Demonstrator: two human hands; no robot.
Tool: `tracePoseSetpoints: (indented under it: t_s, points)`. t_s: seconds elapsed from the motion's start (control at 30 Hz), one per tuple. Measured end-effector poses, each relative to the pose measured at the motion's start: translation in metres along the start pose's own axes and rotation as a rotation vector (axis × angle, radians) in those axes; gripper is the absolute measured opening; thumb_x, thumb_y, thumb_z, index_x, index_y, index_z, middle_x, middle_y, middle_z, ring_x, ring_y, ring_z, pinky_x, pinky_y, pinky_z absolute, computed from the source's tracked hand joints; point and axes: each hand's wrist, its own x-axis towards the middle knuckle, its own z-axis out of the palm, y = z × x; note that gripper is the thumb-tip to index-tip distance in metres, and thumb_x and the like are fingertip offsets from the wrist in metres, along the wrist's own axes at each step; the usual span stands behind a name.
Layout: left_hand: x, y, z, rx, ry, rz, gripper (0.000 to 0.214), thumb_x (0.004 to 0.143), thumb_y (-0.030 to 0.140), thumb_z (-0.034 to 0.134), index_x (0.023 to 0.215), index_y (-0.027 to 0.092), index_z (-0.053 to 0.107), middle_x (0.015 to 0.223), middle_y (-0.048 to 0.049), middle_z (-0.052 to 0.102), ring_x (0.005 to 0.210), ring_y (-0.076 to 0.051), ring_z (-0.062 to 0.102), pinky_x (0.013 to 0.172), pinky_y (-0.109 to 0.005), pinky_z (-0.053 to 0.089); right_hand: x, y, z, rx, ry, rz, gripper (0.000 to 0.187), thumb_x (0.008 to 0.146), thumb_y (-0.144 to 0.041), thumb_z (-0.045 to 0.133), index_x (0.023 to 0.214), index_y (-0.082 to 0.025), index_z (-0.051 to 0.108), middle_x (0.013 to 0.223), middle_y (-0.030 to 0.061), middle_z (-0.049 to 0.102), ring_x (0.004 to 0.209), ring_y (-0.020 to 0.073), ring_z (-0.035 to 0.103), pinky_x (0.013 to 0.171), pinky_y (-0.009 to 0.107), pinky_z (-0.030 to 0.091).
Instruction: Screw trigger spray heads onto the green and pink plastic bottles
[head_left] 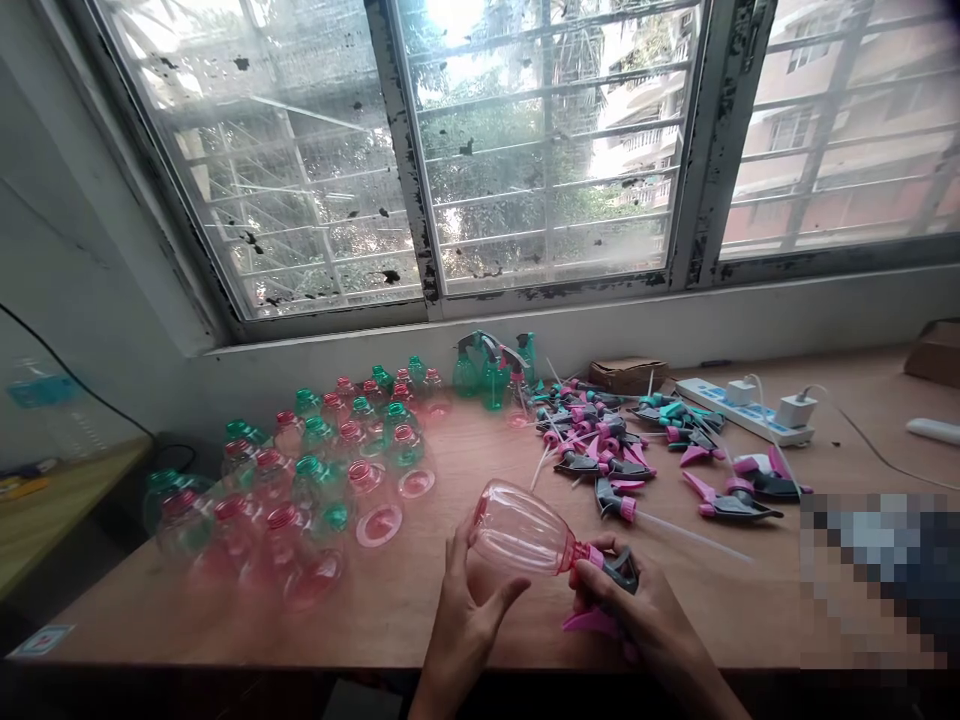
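Note:
A clear pink spray bottle (521,530) lies tilted in the air above the table's front, its base toward the left and its neck toward the right. My left hand (469,600) cups the base, fingers behind it and thumb held away from the wall. At the neck, my right hand (626,590) is closed around the grey-and-pink trigger sprayer (619,570), whose pink collar meets the bottle's mouth. A pink trigger (591,621) shows below the right fingers. Behind the hands, loose trigger sprayers (611,440) with pink, grey and teal parts lie in a heap.
Several open pink and green bottles (281,540) stand at the left. Bottles with sprayers fitted (493,375) are by the wall under the window. A white power strip (739,410) with plugs and cables lies at the right, near a brown box (934,350).

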Motion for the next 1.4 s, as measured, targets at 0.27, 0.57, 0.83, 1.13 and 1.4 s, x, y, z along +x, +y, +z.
tracePoseSetpoints:
  t_s: [0.27, 0.57, 0.83, 1.13, 1.4]
  points:
    - [0.001, -0.001, 0.002, -0.059, 0.021, 0.027, 0.057, 0.077, 0.042, 0.076, 0.128, 0.024, 0.059, 0.139, -0.0107, 0.057, 0.135, -0.033, 0.046, 0.117, -0.048, 0.029, 0.000, 0.002, 0.001, -0.040, 0.001, -0.022, 0.037, 0.077, -0.050, 0.076, 0.087, -0.018, 0.061, 0.057, 0.0005, 0.070, 0.052, 0.0177, 0.063, 0.052, 0.027, 0.049]
    - [-0.003, 0.004, 0.001, 0.082, 0.019, 0.099, 0.073, 0.067, 0.039, 0.085, 0.133, 0.029, 0.056, 0.136, -0.0086, 0.058, 0.131, -0.035, 0.046, 0.115, -0.051, 0.027, 0.000, 0.005, -0.003, -0.028, -0.019, -0.030, 0.036, 0.077, -0.048, 0.077, 0.088, -0.018, 0.061, 0.059, -0.0002, 0.070, 0.055, 0.0171, 0.063, 0.054, 0.026, 0.048]
    - [0.002, -0.007, -0.003, 0.107, 0.021, 0.133, 0.055, 0.081, 0.041, 0.072, 0.133, 0.030, 0.056, 0.141, -0.0063, 0.054, 0.135, -0.031, 0.045, 0.115, -0.048, 0.032, 0.001, 0.003, -0.001, -0.017, -0.019, -0.031, 0.037, 0.078, -0.051, 0.075, 0.090, -0.018, 0.060, 0.064, -0.0001, 0.069, 0.057, 0.0180, 0.064, 0.054, 0.026, 0.050]
    - [0.001, -0.013, -0.004, 0.057, 0.008, 0.030, 0.070, 0.076, 0.043, 0.077, 0.137, 0.024, 0.048, 0.138, -0.0110, 0.057, 0.134, -0.034, 0.047, 0.116, -0.053, 0.031, 0.001, 0.004, 0.001, -0.137, -0.073, -0.045, 0.035, 0.077, -0.047, 0.077, 0.089, -0.018, 0.061, 0.062, -0.0004, 0.071, 0.057, 0.0178, 0.065, 0.056, 0.026, 0.050]
    - [0.004, -0.013, -0.008, 0.193, -0.003, 0.187, 0.066, 0.075, 0.036, 0.080, 0.135, 0.034, 0.052, 0.143, -0.0043, 0.052, 0.138, -0.031, 0.042, 0.118, -0.051, 0.029, 0.002, 0.003, -0.002, -0.045, -0.057, -0.032, 0.035, 0.081, -0.049, 0.073, 0.093, -0.018, 0.059, 0.065, 0.0008, 0.071, 0.060, 0.0182, 0.065, 0.058, 0.027, 0.050]
